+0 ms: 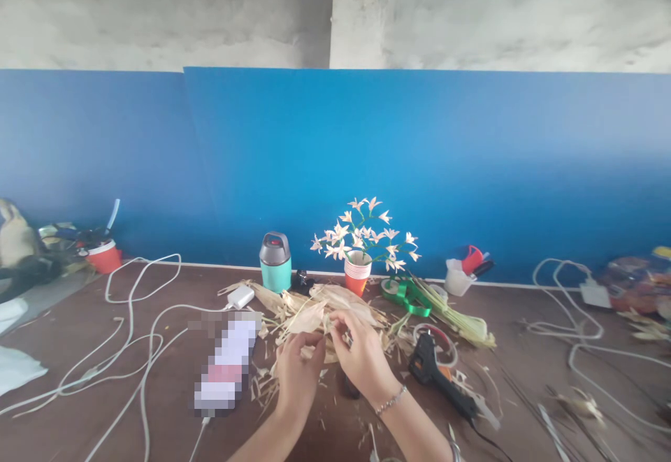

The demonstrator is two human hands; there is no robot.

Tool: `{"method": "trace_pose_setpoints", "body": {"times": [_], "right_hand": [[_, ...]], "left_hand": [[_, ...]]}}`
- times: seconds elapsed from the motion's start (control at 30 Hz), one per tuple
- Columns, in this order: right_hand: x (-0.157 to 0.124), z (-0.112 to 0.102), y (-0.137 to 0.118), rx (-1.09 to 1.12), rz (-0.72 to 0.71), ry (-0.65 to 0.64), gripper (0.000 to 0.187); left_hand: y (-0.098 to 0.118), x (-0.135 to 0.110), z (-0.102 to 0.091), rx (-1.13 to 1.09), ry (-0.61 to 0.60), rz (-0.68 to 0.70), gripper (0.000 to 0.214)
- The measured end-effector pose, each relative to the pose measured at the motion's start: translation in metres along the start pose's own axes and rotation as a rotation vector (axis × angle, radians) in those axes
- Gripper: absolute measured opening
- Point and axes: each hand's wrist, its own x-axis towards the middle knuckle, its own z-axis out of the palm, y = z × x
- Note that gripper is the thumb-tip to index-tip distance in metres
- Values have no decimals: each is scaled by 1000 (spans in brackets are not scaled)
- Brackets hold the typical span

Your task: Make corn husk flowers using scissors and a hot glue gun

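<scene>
Both my hands meet over a heap of dry pale corn husks [309,312] on the brown table [524,371]. My left hand [298,371] has its fingers curled and pinched on a strip of husk. My right hand [361,351], with a bracelet on the wrist, pinches the same husk from the other side. Behind the heap stands an orange paper cup [357,273] holding small cream husk flowers on green stems [367,233].
A black glue gun [435,374] lies right of my hands. A teal flask [275,261], green ribbon [405,293], green stalks [456,315], a white charger [240,297] and white cables [131,336] lie around. A blue board [419,161] backs the table.
</scene>
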Motion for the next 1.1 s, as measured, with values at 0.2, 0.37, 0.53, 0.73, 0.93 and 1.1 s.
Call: {"method": "trace_pose_setpoints", "body": {"times": [0.2,0.37,0.53,0.73,0.93,1.1], "right_hand": [[-1,1,1,-33,-19,19,19],[-1,0,0,-41,-28,-9,20],[-2,1,-1,-75,-44,-19,20],[-1,0,-2,-109,-54,-17,20],[-2,2,-1,-133,-84,8,20],[-2,3,0,-143,-103,34,19]], "left_hand": [[0,0,0,11,0,11,16],[2,0,0,10,-9,17,16],[0,-1,0,15,3,28,16],[-2,-1,1,34,4,36,16],[-1,-1,1,39,-7,41,17],[-1,-2,1,43,-15,40,18]]}}
